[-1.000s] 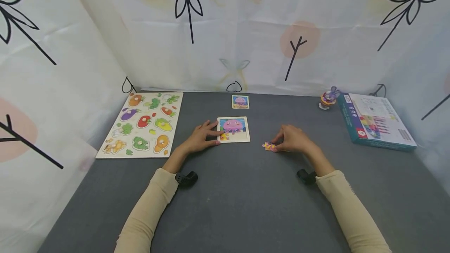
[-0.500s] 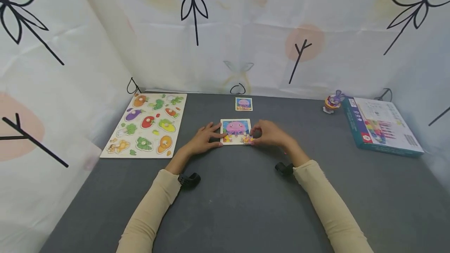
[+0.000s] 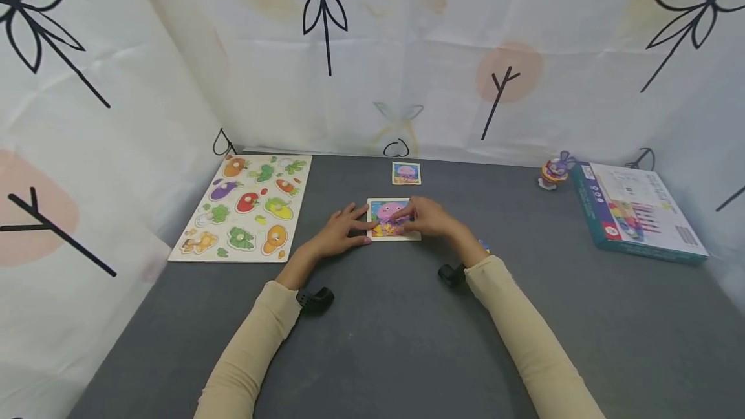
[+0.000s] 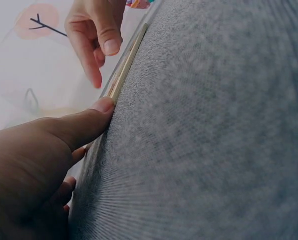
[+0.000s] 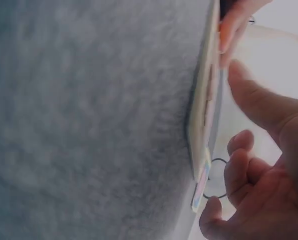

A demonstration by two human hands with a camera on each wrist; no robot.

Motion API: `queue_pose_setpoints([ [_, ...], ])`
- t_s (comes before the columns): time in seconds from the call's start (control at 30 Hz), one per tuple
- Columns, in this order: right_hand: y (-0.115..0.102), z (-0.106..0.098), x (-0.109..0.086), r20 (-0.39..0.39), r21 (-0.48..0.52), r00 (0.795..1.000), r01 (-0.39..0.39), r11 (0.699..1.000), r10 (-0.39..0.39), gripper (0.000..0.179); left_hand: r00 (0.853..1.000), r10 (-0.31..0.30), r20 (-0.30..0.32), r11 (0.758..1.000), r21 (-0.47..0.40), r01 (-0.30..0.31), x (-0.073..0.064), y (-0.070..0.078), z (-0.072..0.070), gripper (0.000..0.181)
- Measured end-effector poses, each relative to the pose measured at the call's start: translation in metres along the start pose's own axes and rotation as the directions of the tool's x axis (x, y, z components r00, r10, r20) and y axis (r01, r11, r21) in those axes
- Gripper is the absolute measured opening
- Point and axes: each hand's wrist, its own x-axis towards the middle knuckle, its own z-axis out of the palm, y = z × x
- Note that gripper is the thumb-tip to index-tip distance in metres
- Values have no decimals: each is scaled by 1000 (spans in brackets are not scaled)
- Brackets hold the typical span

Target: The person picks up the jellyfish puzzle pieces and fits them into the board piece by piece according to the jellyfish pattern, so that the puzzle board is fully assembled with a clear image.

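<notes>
A small square jigsaw puzzle (image 3: 379,210) in a pale frame lies flat on the grey table, showing a pink jellyfish-like figure above yellow shapes. My left hand (image 3: 339,231) rests at its left side with spread fingers. In the left wrist view the left thumb (image 4: 96,117) touches the frame's edge. My right hand (image 3: 429,217) is over the puzzle's right part and hides some of the picture. Its thumb and index finger stand apart just above the surface, and nothing shows between them. Part of a blue and yellow puzzle piece (image 3: 485,247) peeks out behind the right wrist.
Behind the puzzle lies a small picture card (image 3: 406,174) with the same figure. A vegetable board (image 3: 250,205) is on the left. A small purple figurine (image 3: 555,171) and a teal box (image 3: 643,212) stand at the back right. White printed cloth (image 3: 372,63) hangs behind.
My right hand brought a small puzzle piece leftward from the table into the puzzle's lower right, then let go of it and moved further left over the puzzle. The left hand stayed at the frame.
</notes>
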Motion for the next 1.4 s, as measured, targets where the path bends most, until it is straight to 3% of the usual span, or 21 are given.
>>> queue_pose_setpoints([
  [0.13, 3, 0, 1, 38, -13, 998, 42, 999, -41, 27, 1000, 6, 2, 1000, 3, -6, 0, 0, 1, 45],
  [0.23, 0, -2, 2, 51, -128, 999, 23, 992, -17, 23, 1000, 9, 8, 1000, 6, -9, 0, 1, 2, 45],
  [0.4, -7, -8, 2, 28, -325, 999, -13, 945, 23, 16, 1000, 26, 11, 1000, 15, -26, 3, 3, 1, 45],
  [0.5, -4, -9, 0, 43, -290, 999, -11, 957, 24, 17, 999, 30, 11, 999, 16, -30, 5, 4, 1, 45],
  [0.63, 8, -10, -8, 24, -116, 999, 52, 992, -49, 25, 999, 25, 23, 1000, 10, -25, 6, 5, 1, 45],
  [0.73, 17, -17, -23, -12, -21, 998, 55, 998, -55, 29, 999, 33, 38, 999, -1, -33, 6, 5, 2, 45],
  [0.83, 24, -33, -44, -33, 9, 999, -35, 999, 36, 33, 999, 37, 38, 999, -3, -36, 5, 3, 2, 45],
  [0.97, 37, -54, -74, -44, -29, 986, -160, 987, 158, 37, 1000, 7, 19, 1000, 2, -7, 2, -2, -1, 46],
  [1.07, 48, -64, -95, -38, -82, 979, -203, 976, 200, 39, 1000, -2, 15, 1000, 3, 2, 0, -6, -2, 46],
  [1.23, 60, -64, -123, -41, -187, 981, -196, 963, 192, 40, 1000, -1, 13, 1000, 2, 1, -2, -10, -4, 47],
  [1.4, 64, -55, -134, -42, -201, 978, -210, 957, 206, 45, 1000, -4, 9, 1000, -8, 4, -3, -8, -5, 47],
])
